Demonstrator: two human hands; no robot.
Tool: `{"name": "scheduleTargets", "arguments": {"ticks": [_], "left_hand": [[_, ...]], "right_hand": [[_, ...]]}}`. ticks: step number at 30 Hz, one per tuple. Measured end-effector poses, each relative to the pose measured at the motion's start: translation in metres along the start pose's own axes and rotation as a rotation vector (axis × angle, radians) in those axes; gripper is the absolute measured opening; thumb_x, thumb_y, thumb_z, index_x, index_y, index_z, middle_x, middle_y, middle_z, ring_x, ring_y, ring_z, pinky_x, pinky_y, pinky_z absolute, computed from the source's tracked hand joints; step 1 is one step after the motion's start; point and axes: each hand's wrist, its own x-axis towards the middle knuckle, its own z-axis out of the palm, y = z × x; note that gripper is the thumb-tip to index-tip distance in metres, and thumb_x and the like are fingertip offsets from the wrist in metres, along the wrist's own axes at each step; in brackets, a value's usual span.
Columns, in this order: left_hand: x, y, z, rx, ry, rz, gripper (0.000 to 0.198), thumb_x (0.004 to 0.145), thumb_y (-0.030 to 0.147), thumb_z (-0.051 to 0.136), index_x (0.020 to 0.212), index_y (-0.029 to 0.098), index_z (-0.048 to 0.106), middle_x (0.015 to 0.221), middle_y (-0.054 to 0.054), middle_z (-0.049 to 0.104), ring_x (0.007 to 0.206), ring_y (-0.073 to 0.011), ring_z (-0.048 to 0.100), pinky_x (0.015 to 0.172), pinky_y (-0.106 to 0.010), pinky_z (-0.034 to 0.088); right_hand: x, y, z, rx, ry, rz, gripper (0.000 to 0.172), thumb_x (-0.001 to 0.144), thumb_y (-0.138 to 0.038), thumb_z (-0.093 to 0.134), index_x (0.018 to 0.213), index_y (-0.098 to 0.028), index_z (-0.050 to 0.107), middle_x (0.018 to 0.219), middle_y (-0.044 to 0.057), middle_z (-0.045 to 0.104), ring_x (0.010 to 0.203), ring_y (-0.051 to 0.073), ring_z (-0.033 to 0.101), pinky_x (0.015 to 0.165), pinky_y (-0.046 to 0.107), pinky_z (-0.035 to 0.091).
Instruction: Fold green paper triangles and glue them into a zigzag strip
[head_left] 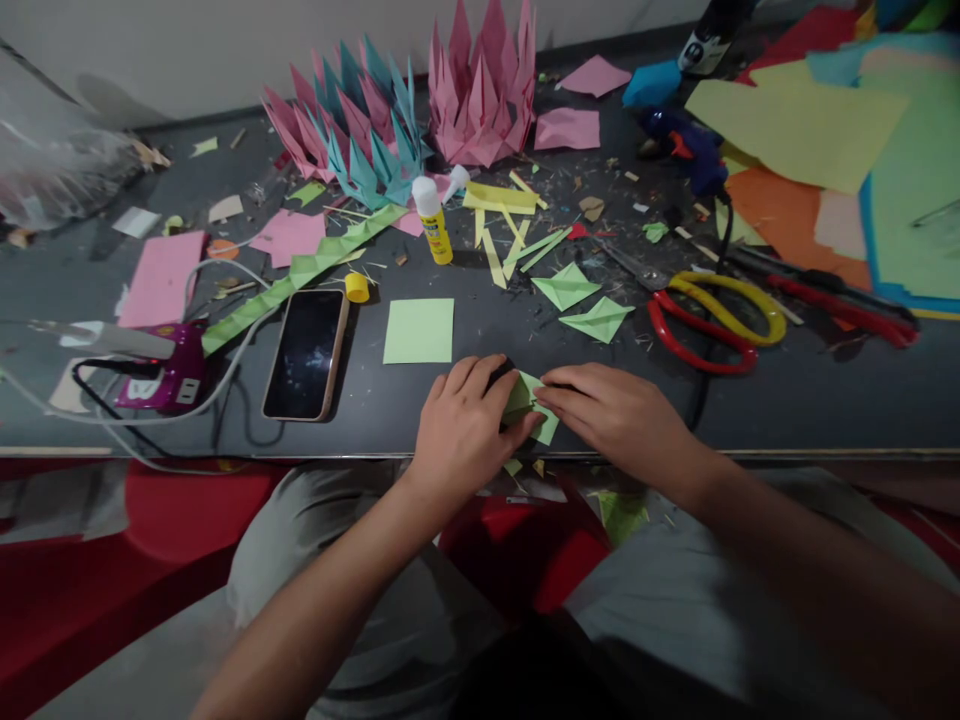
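Note:
A small light-green sheet of origami paper [546, 430], partly folded, lies at the table's front edge between my hands. My left hand [466, 425] holds it from the left, thumb and fingers bent over it and hiding part of it. From the right, my right hand [611, 412] pinches its upper edge with thumb and fingertips together. Beyond my left hand lies a flat green paper square [418, 331]. Two folded green pieces, one [566, 287] behind the other [598, 320], rest past my right hand.
A phone [306, 355], a glue stick [433, 222] and its yellow cap [357, 288] are left of centre. Scissors [716, 320] and a glue gun [686, 150] lie right. Pink and blue folded-paper models [480, 120] stand behind. A power strip [165, 370] with cables sits far left.

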Motion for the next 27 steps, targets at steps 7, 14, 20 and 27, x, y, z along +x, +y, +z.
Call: {"name": "scheduleTargets", "arguments": {"ticks": [7,14,20,27], "left_hand": [[0.0002,-0.0002,-0.0001,0.012,-0.025,-0.035,0.039,0.081,0.041,0.056,0.11,0.014,0.056,0.116,-0.009,0.059,0.105,-0.0251,0.051,0.082,-0.037,0.044],[-0.0018,0.0008,0.0004,0.081,-0.028,0.007,0.04,0.084,0.044,0.049,0.114,0.018,0.056,0.12,-0.009,0.057,0.107,-0.027,0.05,0.078,-0.038,0.044],[-0.0006,0.0008,0.0018,0.081,-0.008,-0.003,0.039,0.083,0.044,0.052,0.109,0.016,0.058,0.12,-0.009,0.057,0.107,-0.0263,0.051,0.078,-0.037,0.044],[-0.0016,0.0013,0.0001,0.091,0.046,0.058,0.028,0.083,0.038,0.054,0.098,0.016,0.061,0.107,-0.008,0.064,0.097,-0.0246,0.056,0.071,-0.035,0.044]], "right_hand": [[0.0029,0.0019,0.0015,0.022,0.061,-0.022,0.022,0.088,-0.016,0.043,0.095,-0.016,0.064,0.096,0.008,0.065,0.084,0.019,0.059,0.071,0.03,0.046],[0.003,0.0033,0.0031,0.016,0.059,-0.045,0.024,0.089,-0.016,0.041,0.096,-0.014,0.064,0.098,0.01,0.066,0.086,0.02,0.06,0.072,0.031,0.048],[0.002,0.0049,0.0048,0.058,0.058,-0.074,0.026,0.089,-0.015,0.041,0.1,-0.012,0.064,0.102,0.01,0.066,0.093,0.021,0.06,0.079,0.034,0.049],[0.0026,0.005,0.0046,0.03,0.061,-0.087,0.026,0.088,-0.014,0.042,0.101,-0.013,0.064,0.102,0.01,0.066,0.092,0.021,0.06,0.079,0.035,0.05]]}}
